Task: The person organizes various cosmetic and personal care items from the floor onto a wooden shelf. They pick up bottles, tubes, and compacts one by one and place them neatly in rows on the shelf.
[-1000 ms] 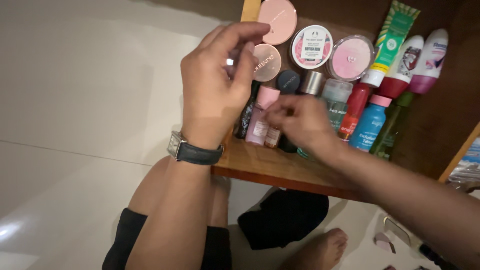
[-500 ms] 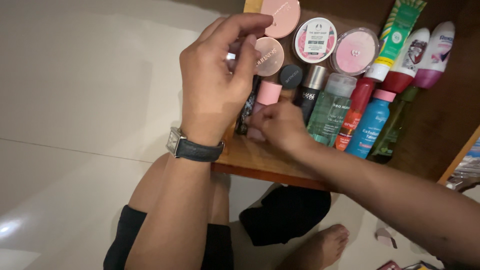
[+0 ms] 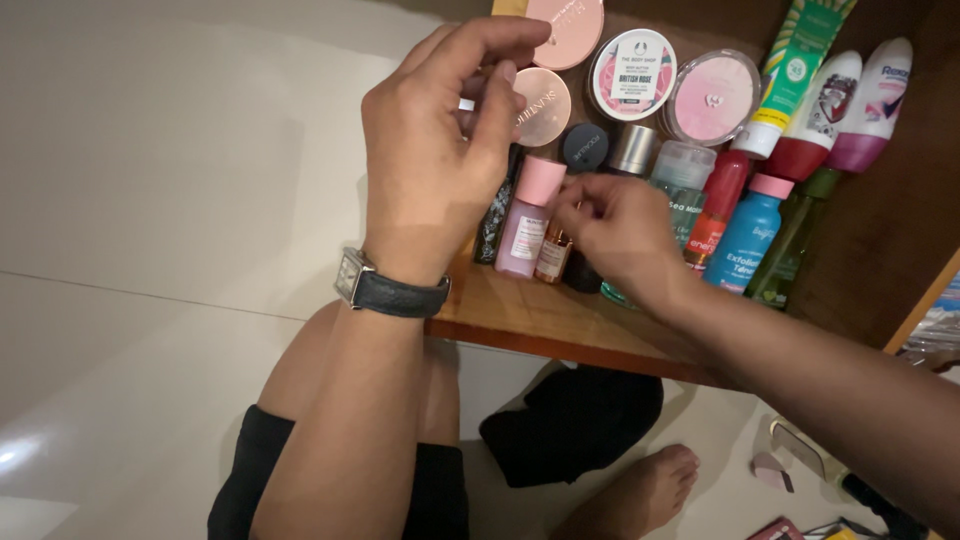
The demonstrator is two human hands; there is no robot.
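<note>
Left hand (image 3: pixel 430 150): raised above the shelf's left end, fingers curled narrow, thumb and forefinger pinched on a small pale item (image 3: pixel 466 104); kind not discernible. Black-strapped wristwatch (image 3: pixel 385 290) on that wrist.

Right hand (image 3: pixel 615 225): lowered among the bottles, fingers bunched close over a small amber bottle (image 3: pixel 553 258); actual grip not discernible.

Amber bottle: upright near the front of the wooden shelf (image 3: pixel 530 320), just beside a pink-capped bottle (image 3: pixel 528 220) on its left.

Behind: dark round cap (image 3: pixel 585 147), silver cap (image 3: pixel 634 150), clear green bottle (image 3: pixel 680 175), red bottle (image 3: pixel 712 215), blue bottle (image 3: pixel 745 245).

Rear row: round pink and white tins (image 3: pixel 631 74), green tube (image 3: pixel 795 70).

Below: bare foot (image 3: pixel 640 495) on pale floor tile.
</note>
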